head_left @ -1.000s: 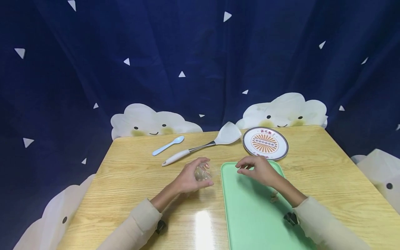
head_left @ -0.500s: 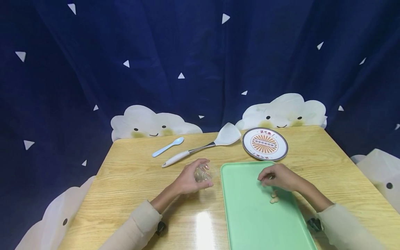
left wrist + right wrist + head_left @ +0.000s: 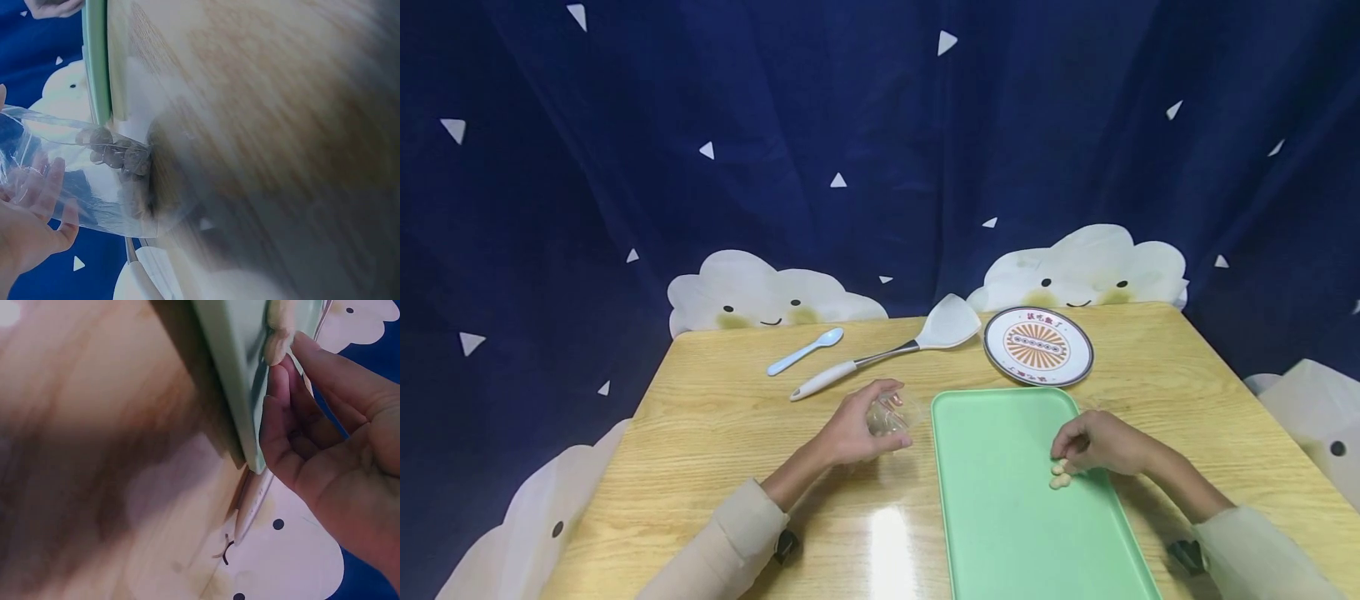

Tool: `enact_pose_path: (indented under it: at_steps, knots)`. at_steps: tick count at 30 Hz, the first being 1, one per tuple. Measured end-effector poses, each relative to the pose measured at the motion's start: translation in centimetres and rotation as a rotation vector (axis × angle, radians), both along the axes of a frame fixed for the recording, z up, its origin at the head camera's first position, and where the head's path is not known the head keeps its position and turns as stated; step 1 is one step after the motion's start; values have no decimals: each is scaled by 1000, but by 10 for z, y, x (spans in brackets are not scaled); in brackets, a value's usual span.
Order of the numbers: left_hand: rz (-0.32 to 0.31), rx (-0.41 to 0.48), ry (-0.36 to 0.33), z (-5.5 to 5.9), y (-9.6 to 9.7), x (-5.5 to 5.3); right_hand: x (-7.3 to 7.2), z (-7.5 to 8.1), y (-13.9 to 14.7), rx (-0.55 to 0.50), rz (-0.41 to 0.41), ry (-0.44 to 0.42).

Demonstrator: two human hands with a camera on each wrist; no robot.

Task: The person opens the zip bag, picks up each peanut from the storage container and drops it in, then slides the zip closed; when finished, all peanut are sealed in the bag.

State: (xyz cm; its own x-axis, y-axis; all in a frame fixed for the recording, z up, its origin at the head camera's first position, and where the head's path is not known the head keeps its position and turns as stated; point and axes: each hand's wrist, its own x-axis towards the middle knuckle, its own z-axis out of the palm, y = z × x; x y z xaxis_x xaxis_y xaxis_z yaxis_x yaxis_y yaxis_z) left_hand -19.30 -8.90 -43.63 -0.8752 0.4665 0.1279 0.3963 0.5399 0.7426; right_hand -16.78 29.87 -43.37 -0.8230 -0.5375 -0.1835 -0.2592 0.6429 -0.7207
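Apparent step, picking: right hand (image 3: 1101,442), fingers curled at the peanuts (image 3: 1060,482) on the green tray (image 3: 1000,525), grip not discernible; left hand (image 3: 852,425), part-curled, holds the clear bag (image 3: 883,417) beside it; next move likely requires a secure pinch.

Red Chinese characters (image 3: 1044,318) on plate (image 3: 1038,347); "吃", "了" legible.
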Motion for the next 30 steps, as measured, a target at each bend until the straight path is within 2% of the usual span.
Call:
enact_pose_path:
  at_steps: [7,14,17,26,30]
  knots:
    - [-6,0,6,-1,-1,-1,2,-8,0,34,-23,46]
    - [-6,-2,4,0,-1,-1,2,-6,-7,52,-26,86]
    - [-8,-2,0,0,-1,0,-2,-5,-12,48,-25,135]
    - [-13,5,-4,1,-1,0,-19,3,-46,-64,-42,309]
    - [-13,6,-8,0,-1,0,-27,9,-67,-119,-73,356]
